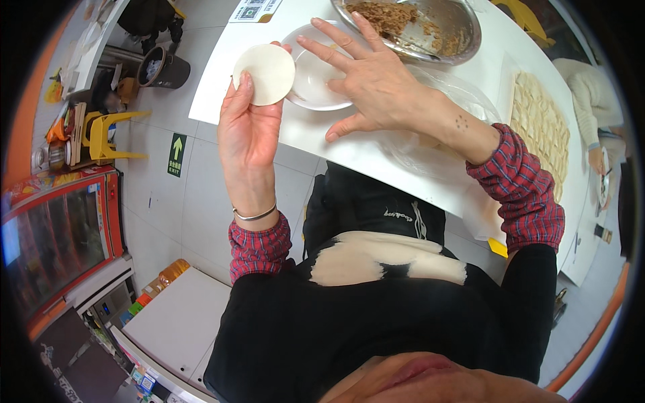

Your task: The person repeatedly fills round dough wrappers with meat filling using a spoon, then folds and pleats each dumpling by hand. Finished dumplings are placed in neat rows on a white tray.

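Observation:
A round, pale dumpling wrapper [267, 73] lies across the fingers of my upturned left hand [250, 123], with the thumb pressed on it. My right hand [370, 83] is palm down, fingers spread and holding nothing. It is above a white bowl [312, 95] and hides part of it. Beyond, a stainless steel bowl [468, 32] contains brown minced filling [385, 17], and a thin utensil [413, 44] rests inside. Clear plastic film [428, 156] lies under my right forearm. At the right, rows of folded dumplings [539, 126] cover a tray.
The white table's [322, 143] near edge runs in front of my body. A card with printed codes [254, 10] sits at its far left. On the floor side are a dark bin [174, 70], a yellow stool [108, 136] and a red-framed fridge [65, 226]. Another person's sleeve [584, 95] shows at far right.

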Demonstrator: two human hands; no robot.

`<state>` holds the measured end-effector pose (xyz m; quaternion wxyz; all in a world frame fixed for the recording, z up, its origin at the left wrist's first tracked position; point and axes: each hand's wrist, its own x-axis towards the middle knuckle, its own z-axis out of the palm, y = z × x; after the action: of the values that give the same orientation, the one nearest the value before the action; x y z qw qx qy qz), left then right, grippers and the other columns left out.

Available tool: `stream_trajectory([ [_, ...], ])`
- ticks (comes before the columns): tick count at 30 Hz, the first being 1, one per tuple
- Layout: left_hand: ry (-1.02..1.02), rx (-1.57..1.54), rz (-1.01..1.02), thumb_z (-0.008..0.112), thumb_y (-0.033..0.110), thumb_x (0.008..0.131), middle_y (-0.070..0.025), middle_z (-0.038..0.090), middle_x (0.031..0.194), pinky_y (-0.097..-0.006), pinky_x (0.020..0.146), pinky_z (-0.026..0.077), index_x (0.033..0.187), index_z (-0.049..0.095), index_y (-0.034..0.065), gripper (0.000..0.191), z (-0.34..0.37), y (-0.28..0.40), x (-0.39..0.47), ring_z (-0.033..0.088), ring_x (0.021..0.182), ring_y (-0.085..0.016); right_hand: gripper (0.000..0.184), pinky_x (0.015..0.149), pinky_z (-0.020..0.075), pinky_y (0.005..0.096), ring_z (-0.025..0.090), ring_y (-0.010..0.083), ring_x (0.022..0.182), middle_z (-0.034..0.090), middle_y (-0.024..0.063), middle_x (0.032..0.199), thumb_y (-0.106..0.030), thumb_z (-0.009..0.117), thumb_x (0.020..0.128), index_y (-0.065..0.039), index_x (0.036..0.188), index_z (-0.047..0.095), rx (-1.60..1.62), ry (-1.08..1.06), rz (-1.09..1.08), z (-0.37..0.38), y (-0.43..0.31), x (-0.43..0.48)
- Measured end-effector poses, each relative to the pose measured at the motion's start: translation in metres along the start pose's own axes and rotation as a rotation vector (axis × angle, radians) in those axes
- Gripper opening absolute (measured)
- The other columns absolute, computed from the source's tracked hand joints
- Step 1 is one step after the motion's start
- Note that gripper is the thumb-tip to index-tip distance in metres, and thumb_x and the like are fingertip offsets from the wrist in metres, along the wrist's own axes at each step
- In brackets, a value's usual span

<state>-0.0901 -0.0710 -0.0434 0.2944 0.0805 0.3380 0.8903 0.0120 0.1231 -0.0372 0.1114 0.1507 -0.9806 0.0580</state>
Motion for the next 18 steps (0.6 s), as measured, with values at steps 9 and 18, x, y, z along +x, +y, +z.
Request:
stream_trajectory([
  [9,-0.062,0.088,-0.164,0.04,0.015,0.111,-0.0272,0.05,0.147,-0.0512,0.118,0.042,0.146,0.04,-0.0097,0.043,0.017,-0.015,-0.001,0.049,0.139,-0.037,0.081,0.12,0.0258,0.058,0.03,0.0409,0.149,0.042,0.0121,0.16,-0.077,0.063,0.08,-0.017,0.133,0.07,0.095,0.301,-0.003,-0.027,0.009,-0.009],
  [18,-0.1,-0.095,-0.13,0.042,0.016,0.11,-0.0212,0.059,0.14,-0.0471,0.112,0.048,0.141,0.049,-0.0072,0.039,0.019,-0.021,0.008,0.058,0.131,-0.031,0.086,0.12,0.0213,0.0625,0.021,0.045,0.152,0.036,0.0172,0.162,-0.084,0.045,0.086,-0.023,0.144,0.061,0.044,0.296,-0.083,-0.023,-0.021,-0.019],
])
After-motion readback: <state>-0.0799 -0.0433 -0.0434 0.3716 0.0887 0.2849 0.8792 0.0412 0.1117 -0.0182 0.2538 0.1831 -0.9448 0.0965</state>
